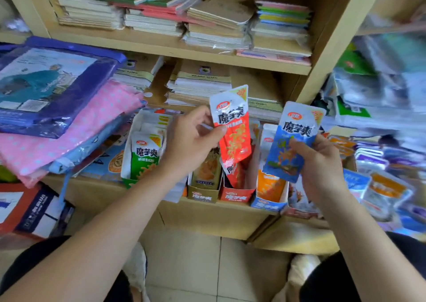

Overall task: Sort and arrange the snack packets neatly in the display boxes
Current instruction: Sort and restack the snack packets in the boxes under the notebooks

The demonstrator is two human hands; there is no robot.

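Sorting under way, a packet in each hand

The left hand [191, 138] pinched a red packet [232, 126] by its left edge between thumb and fingers, holding it upright above the red box [235, 195]. The right hand [320, 163] gripped a blue packet [292, 140] from its right side, thumb across its face, above the blue box [267, 203]. Both boxes stood on the shelf [207, 218]. By this reading, each packet next needed lowering upright into the box of its own colour.
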